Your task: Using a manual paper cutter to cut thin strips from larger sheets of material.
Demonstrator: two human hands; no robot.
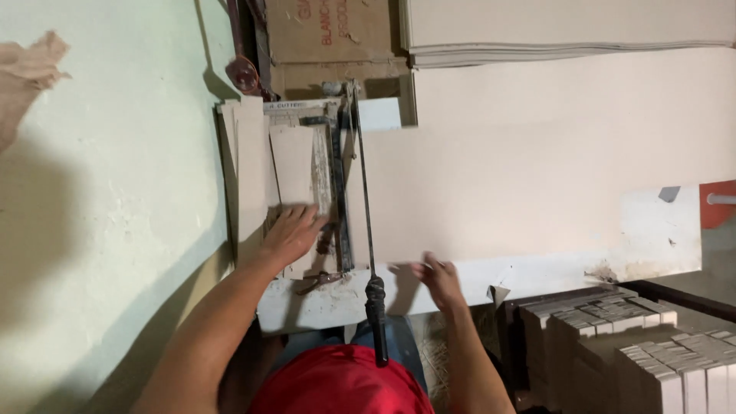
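A pale card strip lies flat on the bed of a guillotine paper cutter, its long edge running up alongside the dark clamp bar just beside the blade line. The left hand presses down on the near end of that strip, fingers spread flat and splayed, gripping nothing; the flat palm seems meant to keep the card from sliding against the guide.

Just right of those fingers the cutter's long blade arm runs from its pivot at the far end of the bed down to a black handle, which hangs off the near edge of the bed. The right hand is near that handle but apart from it, hovering over the edge of a big pale sheet that spreads away to the right of the blade. It is blurred, so I cannot tell how far its fingers are curled or whether they touch the sheet; it does not appear to hold anything.

Beyond the left fingers, taller card pieces lean against the green wall. Far beyond the cutter are a brown cardboard box and a stack of flat boards. Below and right of the right hand, cut strips stand packed in bundles, presumably kept within reach. The person's red shirt fills the bottom edge.
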